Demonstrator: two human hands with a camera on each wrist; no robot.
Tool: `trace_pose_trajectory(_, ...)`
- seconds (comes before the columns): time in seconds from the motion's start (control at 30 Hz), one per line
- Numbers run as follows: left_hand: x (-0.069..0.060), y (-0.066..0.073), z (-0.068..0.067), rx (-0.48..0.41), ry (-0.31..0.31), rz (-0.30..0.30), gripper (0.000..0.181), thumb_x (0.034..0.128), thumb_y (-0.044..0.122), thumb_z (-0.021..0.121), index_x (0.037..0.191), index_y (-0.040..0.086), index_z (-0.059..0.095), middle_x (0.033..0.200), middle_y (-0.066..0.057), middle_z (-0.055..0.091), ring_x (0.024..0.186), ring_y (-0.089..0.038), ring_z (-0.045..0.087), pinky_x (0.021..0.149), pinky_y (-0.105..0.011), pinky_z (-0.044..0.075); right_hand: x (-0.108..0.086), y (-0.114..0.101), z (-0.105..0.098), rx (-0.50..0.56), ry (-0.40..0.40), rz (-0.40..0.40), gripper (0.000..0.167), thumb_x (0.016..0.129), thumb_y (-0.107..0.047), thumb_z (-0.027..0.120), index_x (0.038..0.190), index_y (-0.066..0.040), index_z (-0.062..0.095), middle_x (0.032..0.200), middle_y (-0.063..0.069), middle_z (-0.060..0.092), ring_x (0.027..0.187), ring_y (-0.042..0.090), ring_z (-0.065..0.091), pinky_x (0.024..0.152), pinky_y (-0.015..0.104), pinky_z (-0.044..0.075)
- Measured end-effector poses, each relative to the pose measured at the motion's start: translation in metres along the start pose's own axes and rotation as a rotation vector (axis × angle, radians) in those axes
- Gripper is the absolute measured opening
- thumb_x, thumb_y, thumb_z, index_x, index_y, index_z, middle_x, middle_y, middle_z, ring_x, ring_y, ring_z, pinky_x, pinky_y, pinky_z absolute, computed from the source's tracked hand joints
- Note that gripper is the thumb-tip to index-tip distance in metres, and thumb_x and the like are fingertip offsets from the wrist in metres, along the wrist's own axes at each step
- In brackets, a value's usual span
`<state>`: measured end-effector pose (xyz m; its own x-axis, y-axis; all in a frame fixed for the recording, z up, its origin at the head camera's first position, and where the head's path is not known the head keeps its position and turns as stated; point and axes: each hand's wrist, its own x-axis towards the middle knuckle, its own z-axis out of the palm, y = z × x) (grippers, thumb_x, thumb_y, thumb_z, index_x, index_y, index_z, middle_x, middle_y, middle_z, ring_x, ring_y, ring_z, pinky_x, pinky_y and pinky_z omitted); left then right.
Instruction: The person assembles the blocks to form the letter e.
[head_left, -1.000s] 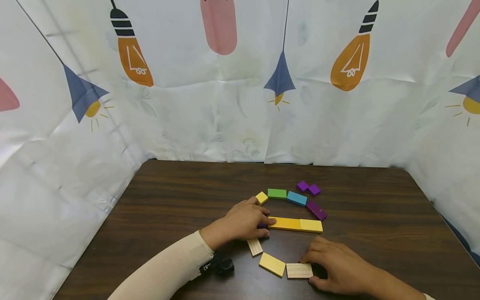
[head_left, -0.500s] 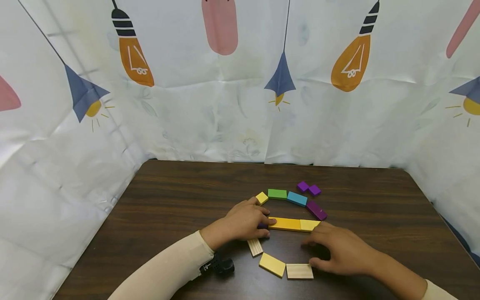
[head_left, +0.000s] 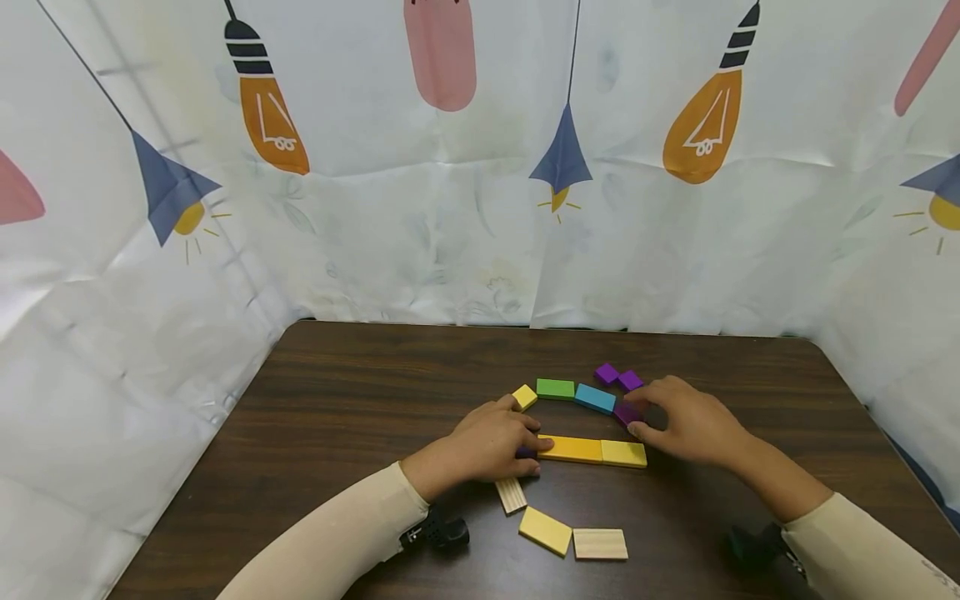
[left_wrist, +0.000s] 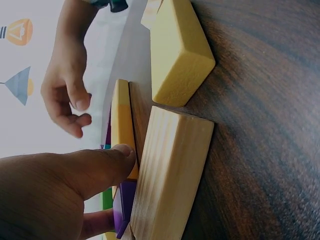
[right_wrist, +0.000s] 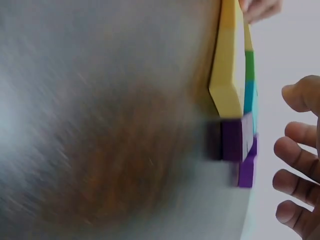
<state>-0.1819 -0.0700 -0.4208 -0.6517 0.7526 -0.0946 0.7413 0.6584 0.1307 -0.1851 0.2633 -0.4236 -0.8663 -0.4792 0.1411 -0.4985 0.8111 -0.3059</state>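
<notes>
My left hand [head_left: 487, 442] rests over the left end of the block row, fingers spread. One fingertip touches the orange block [head_left: 572, 448], and a purple block [left_wrist: 123, 207] lies mostly hidden beneath the hand. In the left wrist view the thumb [left_wrist: 117, 162] lies along the orange and purple blocks. My right hand [head_left: 686, 421] hovers by the dark purple block [head_left: 626, 414], partly covering it in the head view. Its fingers [right_wrist: 295, 152] are loosely bent and apart, holding nothing. Right of the orange block lies a pale yellow block [head_left: 624, 454].
A green block [head_left: 555, 389], a blue block [head_left: 595, 398] and a small yellow block [head_left: 525, 397] curve along the back. Two small purple blocks [head_left: 607, 374] sit behind. Nearer lie a plain wood block [head_left: 600, 544], a yellow block [head_left: 545, 531] and another wood block [head_left: 512, 496].
My right hand has left the plain wood block at the front and moved away from me to the dark purple block. The left hand and the blocks have stayed in place.
</notes>
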Motion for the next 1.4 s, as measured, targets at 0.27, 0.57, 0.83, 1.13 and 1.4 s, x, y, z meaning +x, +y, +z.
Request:
trace_pose_trajectory(0.27, 0.001, 0.001, 0.000, 0.001, -0.007, -0.010, 0.041, 0.0951, 0.050, 0.070, 0.134, 0.038, 0.068, 0.138, 0.007, 0.063, 0.092, -0.013, 0.042, 0.071, -0.026, 0.037, 0.020, 0.019, 0.001, 0.001, -0.001, 0.090, 0.042, 0.092, -0.041, 0.076, 0.124, -0.014, 0.072, 0.106, 0.000, 0.067, 0.098, 0.023, 0.061, 0.064, 0.038, 0.052)
trace_pose_trajectory(0.57, 0.001, 0.001, 0.000, -0.005, -0.004, -0.009, 0.041, 0.0953, 0.049, 0.070, 0.134, 0.038, 0.067, 0.138, 0.008, 0.063, 0.093, -0.013, 0.043, 0.072, -0.026, 0.038, 0.038, 0.035, 0.011, 0.020, -0.012, 0.189, 0.052, 0.093, -0.043, 0.074, 0.130, -0.007, 0.068, 0.110, 0.006, 0.069, 0.105, 0.030, 0.061, 0.074, 0.051, 0.056)
trace_pose_trajectory(0.83, 0.001, 0.001, 0.000, -0.002, -0.005, -0.012, 0.040, 0.0956, 0.049, 0.070, 0.135, 0.039, 0.067, 0.138, 0.008, 0.063, 0.095, -0.013, 0.044, 0.073, -0.026, 0.039, 0.049, 0.042, 0.018, 0.028, -0.051, 0.200, 0.058, 0.091, -0.045, 0.076, 0.129, -0.002, 0.068, 0.104, 0.007, 0.070, 0.090, 0.022, 0.063, 0.067, 0.041, 0.055)
trace_pose_trajectory(1.13, 0.001, 0.002, 0.000, 0.018, 0.000, 0.005, 0.040, 0.0962, 0.048, 0.069, 0.135, 0.038, 0.067, 0.138, 0.007, 0.063, 0.097, -0.013, 0.045, 0.076, -0.027, 0.040, 0.051, 0.043, 0.018, 0.043, -0.079, 0.238, 0.047, 0.090, -0.039, 0.077, 0.121, -0.004, 0.070, 0.097, 0.003, 0.069, 0.081, 0.016, 0.059, 0.061, 0.035, 0.051)
trace_pose_trajectory(1.4, 0.001, 0.000, 0.000, 0.015, -0.003, 0.006, 0.040, 0.0964, 0.049, 0.069, 0.135, 0.038, 0.067, 0.139, 0.007, 0.062, 0.096, -0.014, 0.044, 0.076, -0.027, 0.040, 0.042, 0.040, 0.016, 0.014, -0.033, 0.237, 0.041, 0.088, -0.037, 0.077, 0.118, -0.009, 0.072, 0.100, 0.003, 0.067, 0.089, 0.022, 0.057, 0.063, 0.039, 0.051)
